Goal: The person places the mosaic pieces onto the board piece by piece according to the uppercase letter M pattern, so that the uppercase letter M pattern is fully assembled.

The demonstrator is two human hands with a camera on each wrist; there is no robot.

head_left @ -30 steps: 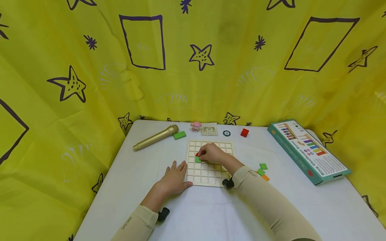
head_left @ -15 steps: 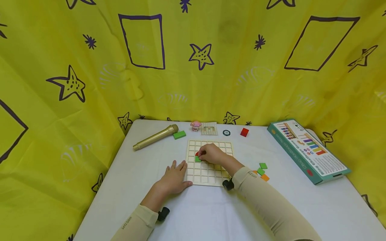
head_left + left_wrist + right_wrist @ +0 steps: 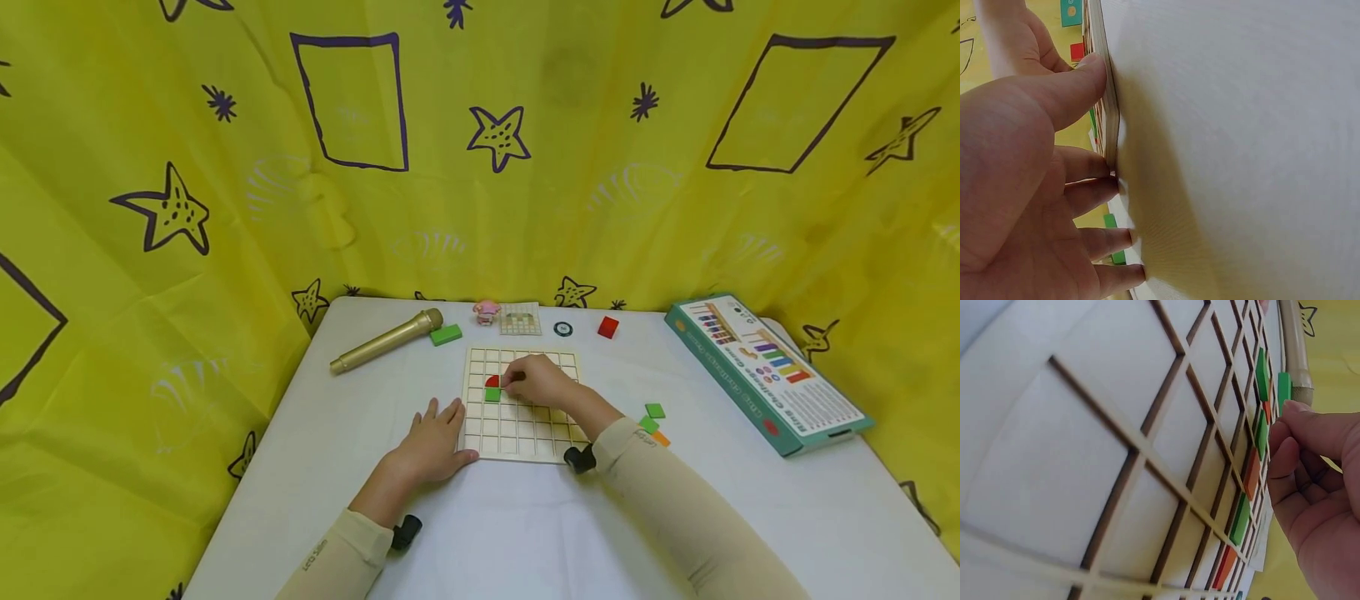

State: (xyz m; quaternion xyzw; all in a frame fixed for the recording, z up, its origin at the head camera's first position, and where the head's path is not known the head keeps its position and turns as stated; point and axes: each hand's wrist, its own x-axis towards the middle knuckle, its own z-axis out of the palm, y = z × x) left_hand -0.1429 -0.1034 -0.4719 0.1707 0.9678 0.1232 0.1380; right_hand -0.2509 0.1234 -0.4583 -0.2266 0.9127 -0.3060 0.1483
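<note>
A pale wooden grid board [image 3: 517,429] lies on the white table. My left hand [image 3: 431,446] rests flat at its left edge, fingers spread and thumb against the near-left corner. Over the board's middle, my right hand [image 3: 540,381] has its fingers loosely curled beside a rounded red piece [image 3: 492,381] and a green square [image 3: 492,395]. In the right wrist view, green and red-orange pieces, including a green one [image 3: 1240,519] and an orange one [image 3: 1252,475], form a row across the cells. Nothing shows between thumb and index finger there.
Behind the board are a gold microphone [image 3: 386,342], green block [image 3: 446,335], pink figurine [image 3: 486,312], grid card [image 3: 519,318], round chip [image 3: 563,330] and red block [image 3: 608,327]. Loose green [image 3: 656,411] and orange [image 3: 661,438] pieces lie right, near a game box [image 3: 768,375].
My right hand has shifted slightly right, away from the red piece and green square, which now show more fully. The left hand has stayed at the board's edge.
</note>
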